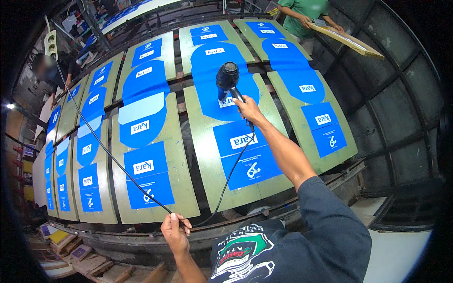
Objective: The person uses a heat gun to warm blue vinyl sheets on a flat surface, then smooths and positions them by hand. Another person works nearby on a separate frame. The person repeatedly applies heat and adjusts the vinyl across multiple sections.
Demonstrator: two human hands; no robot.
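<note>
Hairdryer point(228, 75) looks light and stiff, best held by its handle point(236, 94), where the right hand's point(249, 109) fingers clasp it; the left hand's point(175, 231) fingers pinch the limp-looking cord point(116, 161).

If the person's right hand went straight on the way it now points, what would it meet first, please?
Beyond the hair dryer it grips, the right hand would probably meet the blue printed sheet first; its height above that is unclear, so it might pass over.
</note>
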